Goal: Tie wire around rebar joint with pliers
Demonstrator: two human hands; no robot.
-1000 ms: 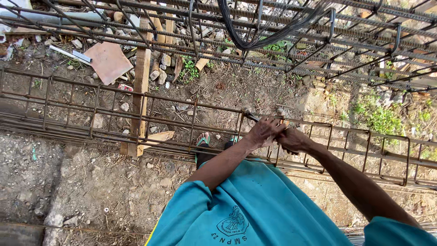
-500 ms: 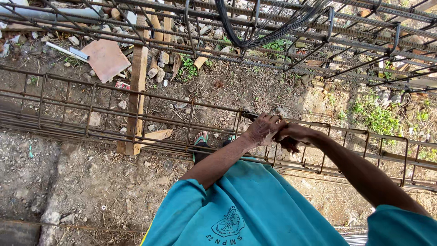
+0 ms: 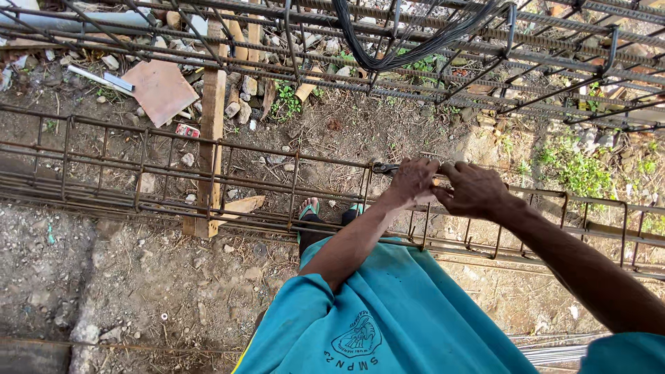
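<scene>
Left grip (image 3: 413, 181) around pliers (image 3: 382, 167), on rebar cage (image 3: 208, 173)

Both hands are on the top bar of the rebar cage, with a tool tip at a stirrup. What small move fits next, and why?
Probably a short twist of the tool in the left hand, while the right hand steadies the top bar: its tip sits right at a stirrup crossing.

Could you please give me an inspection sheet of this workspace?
Surface: bare dirt with stones.
Job's things: long rebar cage; dark tool at its top bar.
Clutter: wood plank, flat board, white scrap.
Hands: left hand grips the tool; right hand on the top bar.
Cables: black wire bundle hanging from the upper cage.
Surroundings: weeds.
</scene>
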